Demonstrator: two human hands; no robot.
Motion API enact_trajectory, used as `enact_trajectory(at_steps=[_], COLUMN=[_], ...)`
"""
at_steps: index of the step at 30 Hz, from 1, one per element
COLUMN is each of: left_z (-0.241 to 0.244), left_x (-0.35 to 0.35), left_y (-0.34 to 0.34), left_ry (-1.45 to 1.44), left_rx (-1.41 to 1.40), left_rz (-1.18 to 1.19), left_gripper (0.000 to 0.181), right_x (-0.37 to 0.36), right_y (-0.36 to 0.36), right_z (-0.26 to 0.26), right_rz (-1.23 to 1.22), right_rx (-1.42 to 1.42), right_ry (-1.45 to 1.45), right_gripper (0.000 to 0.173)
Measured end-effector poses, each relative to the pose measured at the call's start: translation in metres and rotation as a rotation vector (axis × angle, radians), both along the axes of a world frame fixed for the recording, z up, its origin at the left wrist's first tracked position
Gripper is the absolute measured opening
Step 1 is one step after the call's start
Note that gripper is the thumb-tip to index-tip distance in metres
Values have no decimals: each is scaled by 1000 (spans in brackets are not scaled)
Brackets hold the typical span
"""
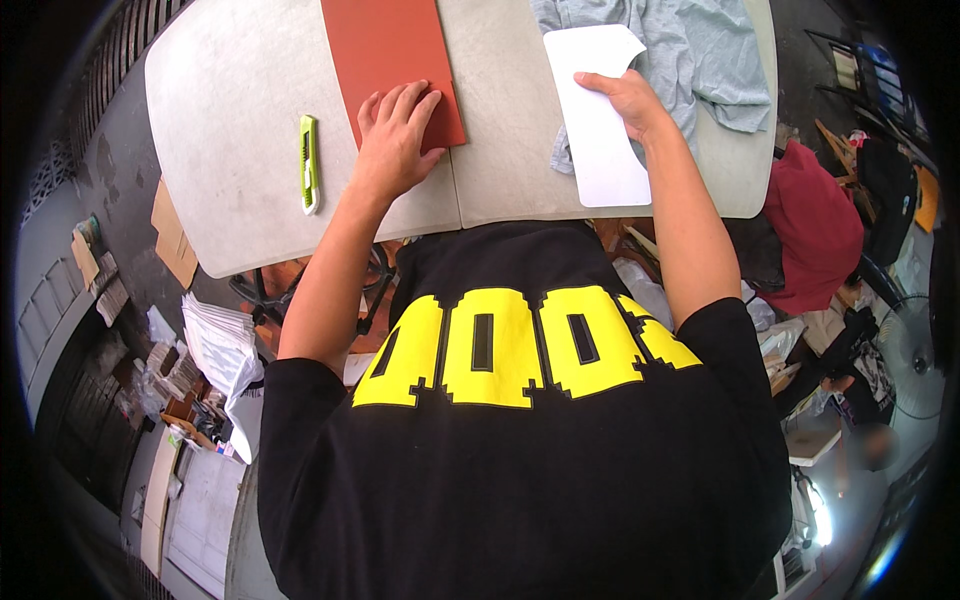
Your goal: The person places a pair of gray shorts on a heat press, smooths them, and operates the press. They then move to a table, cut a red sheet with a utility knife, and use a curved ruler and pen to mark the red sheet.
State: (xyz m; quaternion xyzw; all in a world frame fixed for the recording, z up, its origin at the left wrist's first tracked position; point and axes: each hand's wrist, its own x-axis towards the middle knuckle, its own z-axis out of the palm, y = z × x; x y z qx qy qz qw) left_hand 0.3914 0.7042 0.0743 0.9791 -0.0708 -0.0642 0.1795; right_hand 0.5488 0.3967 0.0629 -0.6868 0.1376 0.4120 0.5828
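My left hand [397,139] rests with spread fingers on the near end of a long reddish-brown sheet or board [390,45], which lies on the pale folding table [232,150]. Between thumb and fingers, my right hand [630,101] grips a white flat panel [604,157] with a curved cutout at its right side; the fingers beneath are hidden. Under and beyond that panel spreads a crumpled light grey garment [720,60]. Left of my left hand lies a green utility knife [308,165]; whether its blade is out I cannot tell.
A seam [455,187] crosses the table. Dark red cloth [814,225] hangs beyond its right edge. Cardboard [174,232] and a stack of white sheets or bags [217,330] are at the left. A fan [919,360] stands far right.
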Motion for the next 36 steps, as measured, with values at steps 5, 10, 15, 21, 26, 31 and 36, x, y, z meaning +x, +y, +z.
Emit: enact_trajectory(at_steps=[5, 10, 15, 21, 26, 31, 36], left_z=[2, 8, 18, 16, 13, 8, 8], left_x=[0, -2, -1, 2, 2, 1, 0], left_y=[0, -7, -15, -30, -35, -28, -27], left_ry=[14, 20, 91, 7, -5, -12, -16], left_rx=[-5, 75, 115, 16, 22, -24, -12], left_rz=[4, 24, 31, 97, 135, 131, 133], left_gripper=[82, 82, 82, 79, 80, 79, 78], right_x=[2, 2, 6, 19, 25, 29, 25], right_y=[0, 2, 20, 97, 128, 139, 141], right_z=[0, 4, 16, 63, 61, 58, 52], right_rz=[15, 0, 268, 939, 1050, 1071, 1175], right_rx=[24, 35, -163, -513, -409, -382, -397], right_ry=[8, 29, -101, -647, -742, -707, -763], right_gripper=[49, 47, 40, 32, 22, 18, 14])
